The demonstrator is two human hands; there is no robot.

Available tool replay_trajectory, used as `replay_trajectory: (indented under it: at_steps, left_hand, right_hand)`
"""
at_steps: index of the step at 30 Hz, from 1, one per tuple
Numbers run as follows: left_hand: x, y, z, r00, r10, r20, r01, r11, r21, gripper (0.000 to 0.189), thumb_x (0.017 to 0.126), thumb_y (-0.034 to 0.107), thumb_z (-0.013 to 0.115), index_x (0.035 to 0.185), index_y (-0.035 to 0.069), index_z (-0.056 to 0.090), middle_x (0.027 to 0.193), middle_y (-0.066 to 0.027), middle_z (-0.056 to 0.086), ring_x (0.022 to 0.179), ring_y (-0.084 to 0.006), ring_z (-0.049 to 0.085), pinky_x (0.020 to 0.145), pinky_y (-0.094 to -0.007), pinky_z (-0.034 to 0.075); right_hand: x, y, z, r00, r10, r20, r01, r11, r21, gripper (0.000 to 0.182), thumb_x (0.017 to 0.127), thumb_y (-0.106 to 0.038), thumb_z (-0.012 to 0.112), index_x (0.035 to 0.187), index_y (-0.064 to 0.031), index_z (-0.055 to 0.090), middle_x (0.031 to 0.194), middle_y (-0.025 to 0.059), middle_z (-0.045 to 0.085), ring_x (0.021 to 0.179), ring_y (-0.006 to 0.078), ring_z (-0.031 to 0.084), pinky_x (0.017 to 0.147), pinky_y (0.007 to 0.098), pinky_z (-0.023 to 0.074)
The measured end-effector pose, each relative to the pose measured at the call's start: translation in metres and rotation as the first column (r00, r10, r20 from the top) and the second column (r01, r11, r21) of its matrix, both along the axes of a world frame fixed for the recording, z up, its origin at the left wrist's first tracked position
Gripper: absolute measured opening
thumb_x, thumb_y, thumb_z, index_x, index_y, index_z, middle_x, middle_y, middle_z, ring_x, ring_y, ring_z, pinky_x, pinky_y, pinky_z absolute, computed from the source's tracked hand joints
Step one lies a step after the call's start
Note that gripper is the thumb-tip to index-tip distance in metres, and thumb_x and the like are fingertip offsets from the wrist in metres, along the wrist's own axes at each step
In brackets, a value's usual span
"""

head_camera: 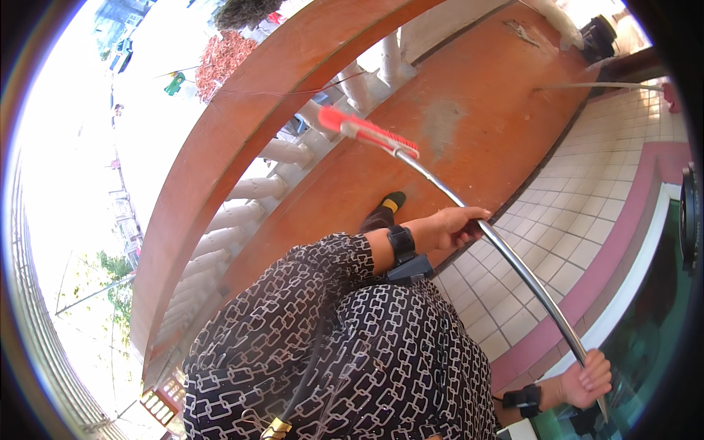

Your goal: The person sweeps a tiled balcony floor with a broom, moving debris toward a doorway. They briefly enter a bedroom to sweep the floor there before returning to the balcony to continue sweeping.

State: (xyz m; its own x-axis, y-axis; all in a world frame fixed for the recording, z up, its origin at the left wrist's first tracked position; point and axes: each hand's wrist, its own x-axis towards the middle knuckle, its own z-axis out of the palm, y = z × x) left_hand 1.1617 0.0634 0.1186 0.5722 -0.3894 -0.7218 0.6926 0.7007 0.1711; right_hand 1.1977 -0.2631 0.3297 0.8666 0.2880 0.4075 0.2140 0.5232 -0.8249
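Both hands hold the long metal pole (528, 275) of a brush, which runs slantwise across the view and looks bent by the lens. My left hand (459, 226) grips it around the middle, thumb along the metal. Lower right, my right hand (588, 379) is closed around the pole near its end, in front of a window pane (643, 352). At the far end, the red brush head (374, 135) with short bristles is raised beside the balustrade; its outer tip is blurred. Black straps with devices sit on both wrists.
An orange handrail (242, 137) curves along the left above pale balusters (258, 188). Below is an orange-painted floor (330, 192) with a grey worn patch. A tiled wall (550, 242) with a pink window border (621, 231) rises on the right. A second pole (605, 85) stands farther along.
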Motion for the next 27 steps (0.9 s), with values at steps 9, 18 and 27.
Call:
replay_trajectory:
  at_steps: [9,18,27]
  left_hand:
    - [-0.014,0.039,-0.041,0.948,0.274,-0.162,-0.21,0.922,0.326,0.025,0.081,0.029,0.057,0.063,0.013,0.053,0.057,-0.0026,0.055,0.044,-0.0087,0.041,0.039,-0.0229,0.03]
    - [-0.02,0.013,-0.062,0.976,0.149,-0.158,-0.111,0.968,0.224,0.025,0.082,0.034,0.057,0.069,0.012,0.054,0.059,-0.0032,0.054,0.045,-0.009,0.037,0.04,-0.0234,0.03]
    - [-0.028,0.075,-0.09,0.858,0.462,-0.225,-0.29,0.797,0.529,0.031,0.081,0.035,0.055,0.06,0.013,0.051,0.054,-0.0015,0.05,0.042,-0.011,0.039,0.038,-0.029,0.026]
  right_hand:
    - [-0.005,0.042,-0.084,0.984,0.043,-0.17,-0.015,0.987,0.159,0.039,0.091,-0.021,0.045,0.055,-0.0144,0.033,0.055,-0.0016,0.033,0.054,0.0107,0.033,0.063,0.0275,0.0319]
    - [-0.007,0.059,-0.04,0.989,0.121,0.081,-0.106,0.98,-0.168,0.041,0.093,-0.034,0.044,0.059,-0.0141,0.035,0.057,-0.0007,0.036,0.051,0.0125,0.037,0.061,0.0306,0.0351]
    - [-0.016,0.103,-0.096,0.993,0.022,-0.113,-0.043,0.982,-0.185,0.039,0.094,-0.028,0.041,0.059,-0.0126,0.034,0.062,0.002,0.035,0.062,0.0156,0.04,0.074,0.0358,0.0376]
